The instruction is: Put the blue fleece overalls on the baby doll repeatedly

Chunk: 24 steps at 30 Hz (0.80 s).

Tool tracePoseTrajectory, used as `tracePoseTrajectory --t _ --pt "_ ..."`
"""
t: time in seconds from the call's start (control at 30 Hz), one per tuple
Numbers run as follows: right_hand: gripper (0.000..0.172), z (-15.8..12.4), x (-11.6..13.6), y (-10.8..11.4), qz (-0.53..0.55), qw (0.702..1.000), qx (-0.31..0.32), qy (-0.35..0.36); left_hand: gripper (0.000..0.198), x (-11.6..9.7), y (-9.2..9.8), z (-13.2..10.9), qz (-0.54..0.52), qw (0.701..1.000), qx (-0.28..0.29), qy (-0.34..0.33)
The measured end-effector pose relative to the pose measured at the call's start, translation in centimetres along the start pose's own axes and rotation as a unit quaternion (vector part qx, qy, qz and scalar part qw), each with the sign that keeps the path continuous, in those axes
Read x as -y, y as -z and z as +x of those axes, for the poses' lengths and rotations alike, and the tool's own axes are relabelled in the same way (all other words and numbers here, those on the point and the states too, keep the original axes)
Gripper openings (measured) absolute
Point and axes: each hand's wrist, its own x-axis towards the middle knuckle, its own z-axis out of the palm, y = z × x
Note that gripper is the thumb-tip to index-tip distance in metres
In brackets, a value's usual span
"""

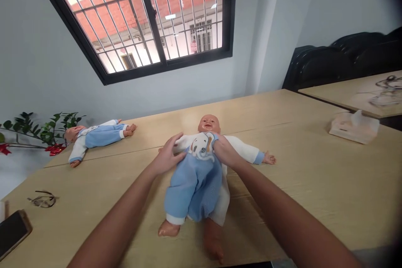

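Observation:
A baby doll [210, 124] lies on its back on the table, head away from me and arms spread. Blue overalls [194, 184] with a cartoon animal face on the bib cover its front. A white sleeve and a white garment leg show at the right side of the overalls. My right hand [224, 150] is closed on the blue upper edge of the bib, near the doll's shoulder. My left hand [169, 155] rests by the other white sleeve at the chest, thumb and fingers apart. Both of the doll's feet show at the near end.
A second doll [102, 135] in similar clothes lies at the back left, beside a plant [47, 127]. Glasses [44, 200] and a phone [13, 232] lie at the left. A tissue pack [353, 127] is at the right. Black chairs [333, 63] stand behind another table.

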Motion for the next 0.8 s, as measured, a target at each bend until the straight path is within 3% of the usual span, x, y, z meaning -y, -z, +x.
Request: tracePoseTrajectory --t 0.1,0.17,0.23,0.3,0.4,0.5,0.6,0.7,0.8 --pt "0.030 -0.2 0.7 -0.2 0.086 0.996 0.000 -0.007 0.069 0.1 -1.2 4.5 -0.153 0.978 0.142 0.026" --pt "0.038 -0.3 0.5 0.0 0.117 0.992 -0.004 -0.045 0.057 0.2 -1.4 5.7 -0.239 0.951 0.180 0.072" --pt "0.048 -0.2 0.1 0.4 0.143 0.985 0.000 -0.093 0.050 0.5 -1.1 6.0 -0.288 0.940 0.153 0.104" --pt "0.055 -0.3 -0.2 1.0 0.154 0.979 0.036 -0.125 0.051 0.9 -0.4 5.9 -0.315 0.939 0.092 0.102" --pt "0.053 -0.3 -0.3 1.7 0.123 0.969 0.169 -0.130 0.056 1.6 0.6 5.7 -0.346 0.935 0.010 0.081" --pt "0.040 -0.2 0.0 1.8 0.106 0.951 0.269 -0.113 0.062 1.5 0.7 5.3 -0.353 0.932 0.008 0.080" --pt "0.040 -0.1 0.3 1.6 0.122 0.966 0.212 -0.081 0.066 0.6 0.1 4.7 -0.258 0.957 0.123 0.058" --pt "0.036 -0.1 0.1 2.1 0.148 0.981 0.108 -0.057 0.042 -0.2 -0.3 4.4 -0.120 0.965 0.234 0.021" --pt "0.037 -0.2 -0.2 3.2 0.192 0.979 0.054 -0.050 0.039 -0.1 -0.2 4.3 -0.158 0.955 0.249 0.039"
